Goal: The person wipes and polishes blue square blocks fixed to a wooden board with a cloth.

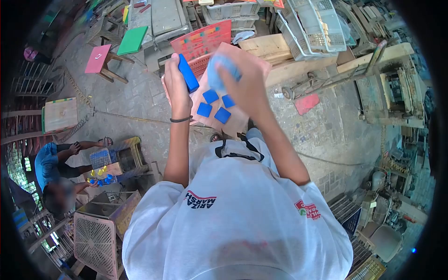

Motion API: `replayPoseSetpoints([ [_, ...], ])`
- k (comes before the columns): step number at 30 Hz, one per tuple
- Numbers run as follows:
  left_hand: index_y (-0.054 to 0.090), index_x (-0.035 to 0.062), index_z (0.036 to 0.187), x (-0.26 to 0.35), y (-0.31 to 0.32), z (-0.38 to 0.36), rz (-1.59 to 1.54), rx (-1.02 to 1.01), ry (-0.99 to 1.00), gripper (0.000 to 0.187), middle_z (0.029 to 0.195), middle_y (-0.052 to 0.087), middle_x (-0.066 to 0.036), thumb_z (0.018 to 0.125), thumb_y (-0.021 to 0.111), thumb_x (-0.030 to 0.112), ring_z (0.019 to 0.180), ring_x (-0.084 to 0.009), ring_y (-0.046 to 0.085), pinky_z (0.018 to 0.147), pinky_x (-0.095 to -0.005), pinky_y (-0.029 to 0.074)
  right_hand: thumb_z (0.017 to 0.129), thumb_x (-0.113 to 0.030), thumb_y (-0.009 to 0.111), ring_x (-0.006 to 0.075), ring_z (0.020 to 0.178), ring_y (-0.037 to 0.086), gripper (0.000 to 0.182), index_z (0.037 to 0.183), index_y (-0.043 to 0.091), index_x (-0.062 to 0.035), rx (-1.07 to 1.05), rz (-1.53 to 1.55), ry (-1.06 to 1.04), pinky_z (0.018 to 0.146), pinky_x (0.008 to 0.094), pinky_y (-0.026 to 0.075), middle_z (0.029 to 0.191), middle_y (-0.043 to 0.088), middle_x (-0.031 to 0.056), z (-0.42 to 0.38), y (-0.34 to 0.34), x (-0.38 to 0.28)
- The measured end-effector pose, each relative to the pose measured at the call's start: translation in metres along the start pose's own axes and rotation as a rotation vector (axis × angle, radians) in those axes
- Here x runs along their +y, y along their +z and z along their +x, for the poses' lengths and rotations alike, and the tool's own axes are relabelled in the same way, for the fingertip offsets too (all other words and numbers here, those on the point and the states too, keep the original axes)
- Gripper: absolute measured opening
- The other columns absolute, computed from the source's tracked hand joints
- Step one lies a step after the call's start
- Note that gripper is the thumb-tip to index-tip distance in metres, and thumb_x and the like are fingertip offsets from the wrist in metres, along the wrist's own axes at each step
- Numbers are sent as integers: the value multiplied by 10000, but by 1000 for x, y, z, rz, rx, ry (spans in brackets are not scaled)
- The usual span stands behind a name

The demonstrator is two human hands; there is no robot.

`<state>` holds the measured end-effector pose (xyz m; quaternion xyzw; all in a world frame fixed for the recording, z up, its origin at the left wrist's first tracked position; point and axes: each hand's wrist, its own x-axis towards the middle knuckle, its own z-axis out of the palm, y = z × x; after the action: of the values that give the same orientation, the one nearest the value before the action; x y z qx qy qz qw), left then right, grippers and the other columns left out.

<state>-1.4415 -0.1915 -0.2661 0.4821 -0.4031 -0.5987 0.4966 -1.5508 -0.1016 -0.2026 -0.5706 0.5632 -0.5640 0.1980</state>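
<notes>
At eleven o'clock, the left hand point(175, 87) grips a blue block point(188, 74), seemingly light and stiff, best held by its long edges. The right hand point(247, 87), at twelve, clutches a blurred, soft-looking pale-blue wad point(218, 74) near blue squares point(204, 109).

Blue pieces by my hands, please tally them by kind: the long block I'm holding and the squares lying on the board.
Long blue block in the left hand: 1
Blue squares in sight on the board: 4
Total: 5
</notes>
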Motion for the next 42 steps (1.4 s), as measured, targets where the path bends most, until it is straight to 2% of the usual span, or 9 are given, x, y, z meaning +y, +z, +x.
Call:
replayPoseSetpoints([
  [5,523,22,890,-12,22,-6,-186,-182,280,320,785,484,-2,877,464,337,680,-77,448,614,-258,392,826,-163,513,365,777,572,248,999,548,11,127,-138,-167,681,404,451,818,583,207,20,34,26],
  [9,505,60,852,-3,-4,5,-160,-10,18,369,741,493,-31,866,444,424,677,-134,505,616,-282,425,842,-162,497,388,775,559,258,1027,549,10,31,-64,-69,658,390,442,819,565,239,-30,38,18],
  [11,475,0,924,2,-22,3,-606,-202,-285,529,773,503,-127,825,432,519,682,-238,524,599,-375,448,831,-143,507,357,802,576,246,1022,564,2,-414,-155,104,681,379,453,868,584,218,-44,17,11],
  [15,482,-17,1067,15,-27,-8,-703,-306,-361,529,954,548,-213,869,350,455,873,-335,543,772,-424,456,794,-121,535,328,771,588,217,965,568,8,-106,-64,133,695,393,467,887,592,185,-17,-4,-5],
  [19,513,28,1071,1,-27,-12,-1026,-651,-463,411,1052,565,-130,891,352,361,997,-244,535,865,-378,434,781,-168,563,289,927,549,271,1011,573,-24,83,-236,-473,819,368,438,1037,558,159,9,38,18],
  [23,504,31,1090,22,-14,-31,-489,-246,-352,464,1070,557,-148,908,292,402,1001,-228,542,864,-393,442,789,-189,561,289,954,540,259,982,579,-17,47,-161,-286,826,374,432,1069,547,164,-10,38,51],
  [28,464,-26,1147,42,-28,-46,-653,-765,-215,489,1107,539,-190,903,339,378,1017,-270,530,878,-418,431,796,-165,558,284,879,572,212,938,596,-12,86,-154,231,751,378,450,965,583,173,-13,-11,67],
  [34,503,50,1111,8,-28,-36,-730,-513,-321,412,1061,571,-116,906,359,378,947,-202,564,828,-366,461,797,-155,560,295,764,548,206,942,603,-16,43,-416,-544,716,389,441,827,559,148,-13,24,1],
  [42,236,-1,1281,33,-35,-66,-90,-780,174,931,1117,503,-250,682,598,613,1017,-282,532,862,-358,438,801,-168,550,285,793,530,212,968,625,-63,344,20,107,750,343,432,834,565,131,-21,-44,60],
])
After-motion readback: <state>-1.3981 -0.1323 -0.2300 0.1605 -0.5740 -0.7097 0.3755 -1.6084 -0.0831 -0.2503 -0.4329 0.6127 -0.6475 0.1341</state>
